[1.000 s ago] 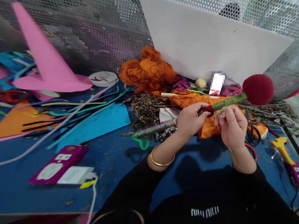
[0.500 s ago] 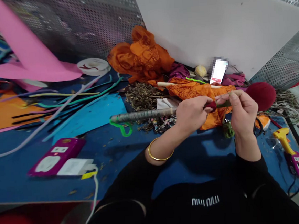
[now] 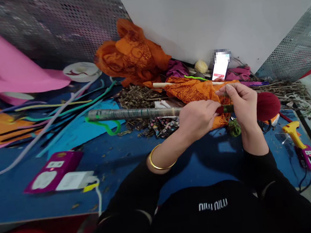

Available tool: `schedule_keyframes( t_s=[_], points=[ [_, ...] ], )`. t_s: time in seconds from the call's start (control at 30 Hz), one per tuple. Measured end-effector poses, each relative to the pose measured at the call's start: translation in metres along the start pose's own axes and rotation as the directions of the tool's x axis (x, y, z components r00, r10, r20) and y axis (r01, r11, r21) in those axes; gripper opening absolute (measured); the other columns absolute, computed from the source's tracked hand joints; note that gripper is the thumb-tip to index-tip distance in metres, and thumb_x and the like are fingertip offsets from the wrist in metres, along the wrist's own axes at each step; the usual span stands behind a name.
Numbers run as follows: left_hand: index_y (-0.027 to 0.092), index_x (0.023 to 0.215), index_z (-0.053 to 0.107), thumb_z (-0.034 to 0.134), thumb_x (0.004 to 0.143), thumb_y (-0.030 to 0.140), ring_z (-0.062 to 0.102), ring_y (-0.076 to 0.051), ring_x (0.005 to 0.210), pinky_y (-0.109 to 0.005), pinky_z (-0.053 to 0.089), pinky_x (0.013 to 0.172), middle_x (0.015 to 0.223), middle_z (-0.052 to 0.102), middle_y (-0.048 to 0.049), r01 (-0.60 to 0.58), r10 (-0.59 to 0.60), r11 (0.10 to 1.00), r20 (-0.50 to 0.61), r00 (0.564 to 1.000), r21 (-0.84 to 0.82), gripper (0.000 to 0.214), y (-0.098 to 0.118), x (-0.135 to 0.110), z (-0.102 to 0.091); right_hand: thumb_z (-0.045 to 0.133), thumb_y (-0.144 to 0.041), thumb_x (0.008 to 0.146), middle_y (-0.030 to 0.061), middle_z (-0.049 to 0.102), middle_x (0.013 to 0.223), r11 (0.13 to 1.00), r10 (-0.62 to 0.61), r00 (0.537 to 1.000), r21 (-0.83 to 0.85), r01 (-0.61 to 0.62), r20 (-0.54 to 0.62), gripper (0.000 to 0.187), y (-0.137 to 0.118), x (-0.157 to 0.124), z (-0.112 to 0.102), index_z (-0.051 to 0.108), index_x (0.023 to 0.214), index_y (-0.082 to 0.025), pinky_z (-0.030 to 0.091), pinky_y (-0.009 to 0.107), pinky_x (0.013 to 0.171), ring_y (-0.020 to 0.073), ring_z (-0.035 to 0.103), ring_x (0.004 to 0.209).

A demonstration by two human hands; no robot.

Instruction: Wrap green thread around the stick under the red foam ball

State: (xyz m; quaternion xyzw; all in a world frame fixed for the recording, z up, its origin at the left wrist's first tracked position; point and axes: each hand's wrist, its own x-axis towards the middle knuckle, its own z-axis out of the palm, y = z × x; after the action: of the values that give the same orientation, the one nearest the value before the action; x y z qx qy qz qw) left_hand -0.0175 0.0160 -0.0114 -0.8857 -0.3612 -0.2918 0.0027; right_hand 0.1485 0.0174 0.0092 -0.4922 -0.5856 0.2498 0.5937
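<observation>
My left hand (image 3: 197, 120), a gold bangle at its wrist, is closed around a long stick (image 3: 133, 113) wrapped in grey-green, held level above the table. A bright green fuzzy wire loop (image 3: 110, 129) hangs by the stick's left end. Dark red covering and a band of green yarn (image 3: 228, 108) show on the stick between my hands. At the far end is a dark red rounded head (image 3: 269, 106), partly behind my right hand (image 3: 244, 104). That hand pinches a thin green strand just above the stick. A small green yarn bundle (image 3: 234, 128) hangs or lies just below; I cannot tell which.
Orange cloth (image 3: 134, 53), dried plant bits (image 3: 138, 98) and a lit phone (image 3: 221, 66) lie along the white board (image 3: 186, 24). Left are fuzzy wires (image 3: 64, 116), pink sheet (image 3: 8, 67) and a purple power strip (image 3: 54, 169). A yellow glue gun (image 3: 293, 132) stands right.
My right hand has risen slightly and moved nearer the stick, its fingers now above the green band. The view has shifted, so the table's things appear farther left.
</observation>
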Motion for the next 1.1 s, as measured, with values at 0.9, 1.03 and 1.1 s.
schedule_keyframes(
  t_s=[0.9, 1.03, 1.1],
  points=[
    [0.025, 0.118, 0.080, 0.065, 0.093, 0.020, 0.077, -0.021, 0.097, -0.029, 0.055, 0.077, 0.111, 0.082, -0.0037, 0.099, -0.115, 0.988, -0.134, 0.984, -0.116, 0.029, -0.045, 0.001, -0.020, 0.073, -0.029, 0.086, -0.0007, 0.064, 0.058, 0.989, 0.146, 0.984, 0.038, -0.143, -0.097, 0.024, -0.024, 0.011, -0.107, 0.069, 0.066, -0.016, 0.019, 0.022, 0.036, 0.0027, 0.036, 0.036],
    [0.026, 0.110, 0.083, 0.072, 0.086, 0.017, 0.078, -0.022, 0.099, -0.030, 0.056, 0.084, 0.104, 0.084, -0.0020, 0.190, -0.192, 0.933, 0.022, 0.981, -0.305, 0.028, -0.044, 0.002, -0.028, 0.072, -0.022, 0.083, -0.0005, 0.063, 0.057, 0.994, 0.105, 0.957, 0.068, -0.090, -0.270, 0.022, -0.006, 0.024, -0.116, 0.067, 0.063, -0.016, 0.019, 0.023, 0.038, 0.0038, 0.039, 0.038],
    [0.024, 0.106, 0.084, 0.074, 0.082, 0.015, 0.078, -0.021, 0.094, -0.030, 0.057, 0.085, 0.098, 0.084, -0.0024, 0.262, -0.243, 0.853, 0.100, 0.965, -0.451, 0.028, -0.041, 0.002, -0.031, 0.068, -0.022, 0.087, -0.0029, 0.060, 0.056, 0.997, 0.069, 0.955, -0.014, -0.076, -0.290, 0.024, 0.008, 0.031, -0.117, 0.065, 0.064, -0.017, 0.028, 0.021, 0.042, 0.0049, 0.043, 0.043]
  ],
)
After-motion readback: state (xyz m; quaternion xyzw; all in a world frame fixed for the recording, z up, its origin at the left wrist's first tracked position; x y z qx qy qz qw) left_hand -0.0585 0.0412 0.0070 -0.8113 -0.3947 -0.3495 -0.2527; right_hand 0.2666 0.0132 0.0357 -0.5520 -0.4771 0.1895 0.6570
